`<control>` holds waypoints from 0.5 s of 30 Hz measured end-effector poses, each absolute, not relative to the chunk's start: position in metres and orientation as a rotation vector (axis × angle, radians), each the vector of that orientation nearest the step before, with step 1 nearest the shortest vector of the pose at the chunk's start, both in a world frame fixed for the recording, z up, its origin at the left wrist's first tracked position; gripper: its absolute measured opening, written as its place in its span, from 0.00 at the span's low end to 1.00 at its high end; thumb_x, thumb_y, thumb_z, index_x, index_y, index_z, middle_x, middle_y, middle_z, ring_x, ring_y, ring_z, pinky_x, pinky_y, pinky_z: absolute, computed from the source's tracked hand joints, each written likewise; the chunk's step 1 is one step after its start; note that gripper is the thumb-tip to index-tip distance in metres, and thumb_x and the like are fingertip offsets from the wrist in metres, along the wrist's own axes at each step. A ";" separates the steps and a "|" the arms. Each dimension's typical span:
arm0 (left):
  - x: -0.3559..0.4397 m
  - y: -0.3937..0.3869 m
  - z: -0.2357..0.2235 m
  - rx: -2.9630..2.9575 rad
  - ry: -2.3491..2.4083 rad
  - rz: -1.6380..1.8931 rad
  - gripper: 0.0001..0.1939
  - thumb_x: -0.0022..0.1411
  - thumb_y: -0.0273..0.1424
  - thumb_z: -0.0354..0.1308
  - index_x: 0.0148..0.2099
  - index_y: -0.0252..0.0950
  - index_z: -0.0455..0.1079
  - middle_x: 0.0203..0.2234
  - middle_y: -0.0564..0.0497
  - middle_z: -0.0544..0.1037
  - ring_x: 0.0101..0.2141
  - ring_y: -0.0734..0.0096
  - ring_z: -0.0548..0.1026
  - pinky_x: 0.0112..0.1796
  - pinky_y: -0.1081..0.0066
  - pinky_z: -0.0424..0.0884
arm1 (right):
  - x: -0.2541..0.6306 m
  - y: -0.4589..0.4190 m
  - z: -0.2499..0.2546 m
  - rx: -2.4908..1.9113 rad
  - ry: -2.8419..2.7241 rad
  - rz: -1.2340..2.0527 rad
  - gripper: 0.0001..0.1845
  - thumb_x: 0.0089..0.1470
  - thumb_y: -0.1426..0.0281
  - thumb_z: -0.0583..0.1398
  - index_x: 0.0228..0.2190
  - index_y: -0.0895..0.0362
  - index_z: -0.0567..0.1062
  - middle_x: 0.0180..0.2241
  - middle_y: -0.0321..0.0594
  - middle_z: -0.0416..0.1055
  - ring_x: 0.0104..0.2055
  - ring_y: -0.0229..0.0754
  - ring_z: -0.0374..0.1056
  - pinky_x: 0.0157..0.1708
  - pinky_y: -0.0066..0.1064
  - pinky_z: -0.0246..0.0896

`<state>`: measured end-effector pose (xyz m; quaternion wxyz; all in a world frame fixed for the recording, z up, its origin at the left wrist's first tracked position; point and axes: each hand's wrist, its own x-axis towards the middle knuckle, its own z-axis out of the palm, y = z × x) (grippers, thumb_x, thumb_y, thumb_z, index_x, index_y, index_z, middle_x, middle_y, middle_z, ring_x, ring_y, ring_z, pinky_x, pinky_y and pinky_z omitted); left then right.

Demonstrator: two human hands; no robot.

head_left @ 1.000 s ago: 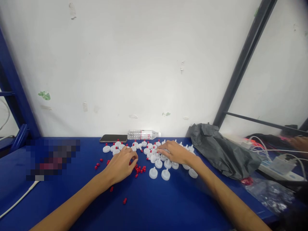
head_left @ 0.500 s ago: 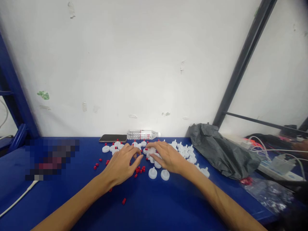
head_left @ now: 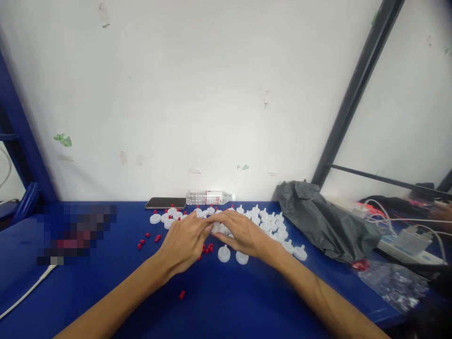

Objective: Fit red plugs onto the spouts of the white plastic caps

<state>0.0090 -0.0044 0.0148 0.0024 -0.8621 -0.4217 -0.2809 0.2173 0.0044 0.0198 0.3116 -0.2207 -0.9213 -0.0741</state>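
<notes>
My right hand [head_left: 244, 234] curls round a white nozzle cap [head_left: 216, 228], a round lid with a thin spout. My left hand [head_left: 184, 242] meets it there, its fingers pressed together at the cap; what they pinch is hidden. Below the hands lie several small red tips [head_left: 208, 248]. Two plain white nozzle caps [head_left: 223, 254] stand spout-up in front of my right hand, with a crowd of similar ones [head_left: 271, 221] to its right. Behind my left hand stand white caps with red tips on their spouts [head_left: 155, 218].
A phone [head_left: 165, 203] and a clear water bottle [head_left: 211, 197] lie along the wall. On the right are a grey plastic bag [head_left: 328, 226], a power strip with chargers [head_left: 413, 245] and a clear bag [head_left: 399, 285]. One red tip [head_left: 181, 295] lies near the front of the blue table [head_left: 226, 306].
My hands have come together: the left moved slightly right and up to the white cap in my right hand. Its fingers, apart from the cap before, now touch there.
</notes>
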 end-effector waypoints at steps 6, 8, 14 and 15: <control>0.009 -0.002 0.018 -2.806 -1.705 -1.453 0.22 0.69 0.40 0.41 0.23 0.40 0.47 0.17 0.58 0.54 0.22 0.71 0.56 0.27 0.68 0.52 | 0.237 0.022 0.021 -0.622 -2.392 -0.412 0.18 0.65 0.74 0.54 0.55 0.52 0.67 0.49 0.42 0.75 0.56 0.45 0.67 0.56 0.42 0.66; -0.001 0.004 0.018 -2.772 -1.817 -1.612 0.21 0.69 0.43 0.39 0.24 0.41 0.43 0.17 0.59 0.51 0.21 0.72 0.53 0.26 0.69 0.51 | 0.258 0.034 0.023 -0.860 -2.219 -0.431 0.16 0.65 0.73 0.55 0.54 0.52 0.68 0.49 0.45 0.75 0.52 0.48 0.70 0.52 0.43 0.69; -0.025 0.023 0.009 -2.532 -1.712 -0.963 0.17 0.68 0.40 0.42 0.27 0.41 0.57 0.22 0.53 0.68 0.31 0.61 0.67 0.31 0.67 0.57 | 0.297 0.053 0.026 -1.242 -2.149 -0.337 0.12 0.67 0.66 0.54 0.47 0.52 0.75 0.47 0.45 0.73 0.41 0.47 0.74 0.43 0.41 0.69; -0.025 0.025 0.006 -2.538 -1.702 -0.910 0.16 0.68 0.38 0.42 0.28 0.41 0.58 0.24 0.52 0.69 0.34 0.59 0.69 0.31 0.66 0.58 | 0.296 0.053 0.025 -1.216 -2.203 -0.309 0.12 0.67 0.66 0.54 0.46 0.52 0.76 0.47 0.45 0.74 0.43 0.48 0.73 0.46 0.41 0.68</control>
